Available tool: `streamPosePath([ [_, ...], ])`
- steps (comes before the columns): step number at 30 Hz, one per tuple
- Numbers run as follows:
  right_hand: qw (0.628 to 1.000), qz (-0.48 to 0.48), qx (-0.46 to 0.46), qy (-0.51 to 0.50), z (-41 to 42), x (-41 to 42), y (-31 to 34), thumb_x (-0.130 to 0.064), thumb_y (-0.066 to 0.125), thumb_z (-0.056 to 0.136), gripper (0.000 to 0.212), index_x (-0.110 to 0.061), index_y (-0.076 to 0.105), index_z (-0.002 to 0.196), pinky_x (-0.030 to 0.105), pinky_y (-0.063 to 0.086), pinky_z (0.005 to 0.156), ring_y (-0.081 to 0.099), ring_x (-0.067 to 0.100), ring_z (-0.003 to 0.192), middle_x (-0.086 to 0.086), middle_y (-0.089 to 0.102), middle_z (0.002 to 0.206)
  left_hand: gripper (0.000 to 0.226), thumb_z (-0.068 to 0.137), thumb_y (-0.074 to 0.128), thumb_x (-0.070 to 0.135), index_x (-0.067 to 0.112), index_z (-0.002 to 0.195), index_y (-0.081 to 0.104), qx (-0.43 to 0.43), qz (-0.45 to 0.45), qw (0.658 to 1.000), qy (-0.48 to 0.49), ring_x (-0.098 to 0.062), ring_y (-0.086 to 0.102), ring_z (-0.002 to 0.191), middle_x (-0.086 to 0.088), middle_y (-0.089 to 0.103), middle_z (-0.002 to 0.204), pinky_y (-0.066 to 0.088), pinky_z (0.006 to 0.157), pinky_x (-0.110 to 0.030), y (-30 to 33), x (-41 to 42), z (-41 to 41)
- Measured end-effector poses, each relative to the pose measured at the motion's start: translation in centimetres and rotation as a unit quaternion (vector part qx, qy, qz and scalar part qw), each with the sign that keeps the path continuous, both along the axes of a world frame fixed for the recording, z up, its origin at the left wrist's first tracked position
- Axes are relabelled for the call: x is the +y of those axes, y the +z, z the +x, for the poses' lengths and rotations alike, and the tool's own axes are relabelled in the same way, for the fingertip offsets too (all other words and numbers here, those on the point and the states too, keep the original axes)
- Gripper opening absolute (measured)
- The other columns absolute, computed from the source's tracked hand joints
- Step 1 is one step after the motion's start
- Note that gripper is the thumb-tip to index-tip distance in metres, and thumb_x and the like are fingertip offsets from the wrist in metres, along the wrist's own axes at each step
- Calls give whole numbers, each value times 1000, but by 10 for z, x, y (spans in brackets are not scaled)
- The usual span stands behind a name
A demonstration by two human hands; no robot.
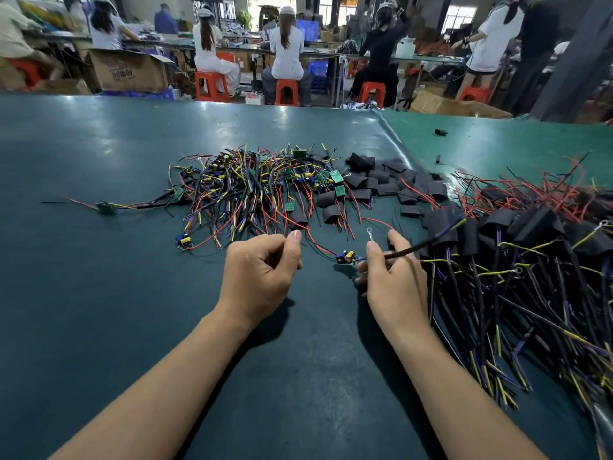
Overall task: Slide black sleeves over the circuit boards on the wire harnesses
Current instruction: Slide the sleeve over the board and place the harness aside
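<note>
R hand point(393, 277) pinches harness cable just right of circuit board point(345, 257); L hand point(262, 270) pinches its red wire. Light, floppy; hold near board. Sleeves point(381, 180) beyond board.

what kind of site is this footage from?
Likely an electronics assembly workshop: a green-matted workbench with a pile of unsleeved wire harnesses, loose black sleeves and finished sleeved harnesses, plus rows of seated workers at benches behind.
</note>
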State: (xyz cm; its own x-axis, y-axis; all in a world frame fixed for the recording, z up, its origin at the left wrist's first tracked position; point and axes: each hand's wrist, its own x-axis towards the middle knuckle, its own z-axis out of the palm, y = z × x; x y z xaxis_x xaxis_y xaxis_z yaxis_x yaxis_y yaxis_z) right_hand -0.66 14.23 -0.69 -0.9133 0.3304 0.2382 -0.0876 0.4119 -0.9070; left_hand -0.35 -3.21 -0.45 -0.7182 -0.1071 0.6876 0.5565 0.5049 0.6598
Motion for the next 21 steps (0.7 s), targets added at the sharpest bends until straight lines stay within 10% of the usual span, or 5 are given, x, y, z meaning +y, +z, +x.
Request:
streamPosePath([
  [5,998,-60,32,-6,0,0,-2,-32,51,101,32,-18,61,75,28,53,46,65,13,47,1,67,61,47,95,55,28,8,52,63,-3,-33,996,78,-23,53,61,0,56,48,44,63,-38,0,-4,-5],
  [12,994,-76,68,-47,-2,3,-2,-15,73,84,31,-26,44,81,47,53,66,65,31,62,14,64,72,35,89,57,33,11,63,66,-46,-74,990,113,-24,54,73,6,61,61,43,81,-39,0,-7,-6],
  [21,964,-183,175,-76,-1,4,7,-24,46,103,13,-22,59,107,19,51,60,63,6,57,-12,57,62,9,86,68,16,11,94,67,-53,-179,976,116,-27,56,91,-3,66,93,43,91,-41,5,-16,-21],
])
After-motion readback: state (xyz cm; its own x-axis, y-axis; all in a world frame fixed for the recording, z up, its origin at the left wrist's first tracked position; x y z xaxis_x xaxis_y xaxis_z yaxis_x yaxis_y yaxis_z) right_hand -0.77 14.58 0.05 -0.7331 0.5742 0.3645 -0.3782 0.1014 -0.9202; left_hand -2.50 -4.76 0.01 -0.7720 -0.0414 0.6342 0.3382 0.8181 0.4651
